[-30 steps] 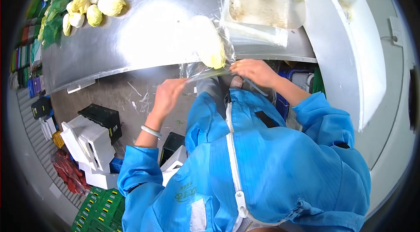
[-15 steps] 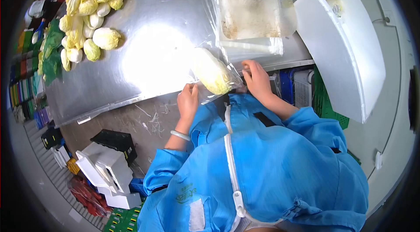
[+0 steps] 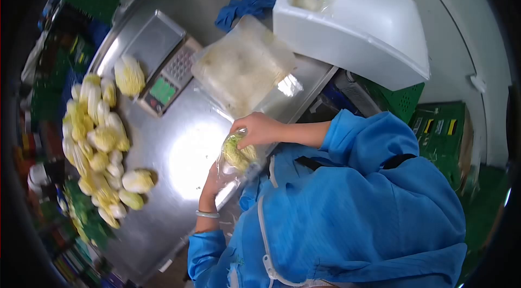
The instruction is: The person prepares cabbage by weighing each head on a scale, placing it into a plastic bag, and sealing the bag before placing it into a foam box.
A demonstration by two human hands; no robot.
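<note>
Landmark: the scale (image 3: 164, 71) stands on a steel table (image 3: 163, 206), its lit display turned toward the person.
Right hand: the right hand (image 3: 259, 128), below and right of the scale, is closed over the gathered mouth of a clear bag (image 3: 230, 171), probably to keep it shut.
Cabbage: the cabbage (image 3: 237, 153) is inside that bag, held up at the table's near edge, below and right of the scale and close to the blue coat (image 3: 353, 206).
Left hand: the left hand (image 3: 210, 184), farther below the scale, lies against the bag's lower end as if bearing its weight. Plastic hides the fingers, so whether they clasp it cannot be told.
Bracelet: a pale bracelet (image 3: 207, 213) circles that wrist.
Second cabbage: a second cabbage (image 3: 129, 74) rests at the left end of the scale's pan, apparently being weighed.
Pile: a pile (image 3: 97, 147) of loose cabbages spreads below and left of the scale, within the left arm's reach.
Stack: a stack (image 3: 244, 62) of flat clear bags lies just right of the scale, handy to the right hand.
Box: a white foam box (image 3: 358, 27) sits far right of the scale, past the stack, with something bagged inside.
Cloth: a blue cloth (image 3: 247, 3) is bunched above and right of the scale, beside the box.
Crates: green crates (image 3: 407, 102) show below the box, off the table.
</note>
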